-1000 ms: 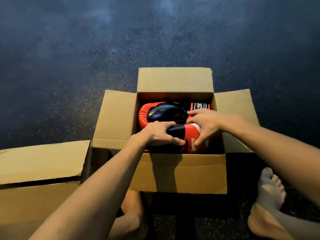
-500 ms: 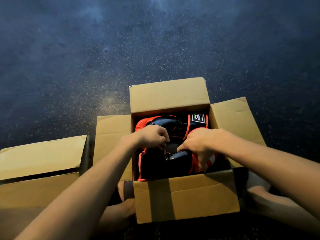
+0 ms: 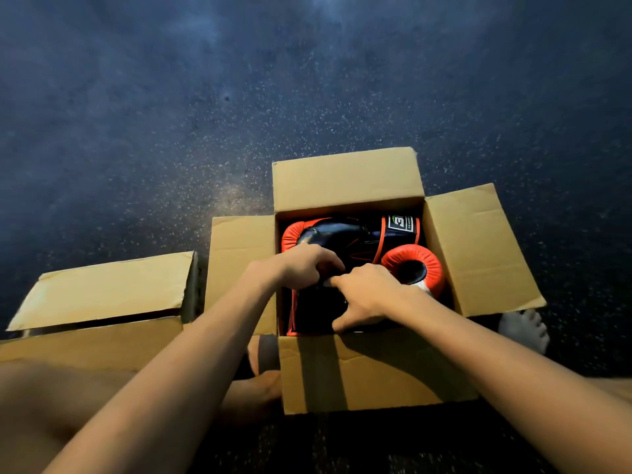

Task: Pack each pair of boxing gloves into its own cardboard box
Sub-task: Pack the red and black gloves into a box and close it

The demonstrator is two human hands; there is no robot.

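Open brown cardboard box [image 3: 376, 371] sits on the dark speckled floor [image 3: 205, 97], all four flaps up or out. Both red-and-black padded boxing gloves are inside. The far glove [image 3: 328, 230] lies along the back wall, its white logo patch facing up. The near glove [image 3: 415, 258] fills the front half, with its round red cuff opening facing up at the right.

Left hand [image 3: 304, 268]: fingers curled tight, gripping the dark body of the near glove. What the fingertips pinch is hidden. Right hand [image 3: 366, 299]: fingers spread and mostly straight, thumb down by the front wall. It presses on the same glove and looks like a push, not a grip. The two hands touch at the fingertips.

A second brown cardboard box [image 3: 102, 292] stands just left, top flap nearly down. A bare foot [image 3: 523, 330] shows beyond the right flap.

Likely step: seating the pair so the flaps can close.

Risks:
- The padding is springy, so the near glove could spring back above the rim once the hands let go, and the flaps would then bulge.
- Pushing hard on one side could bow the thin front wall or tip the box toward the person.
- The upright cuff may catch the right flap as it folds.
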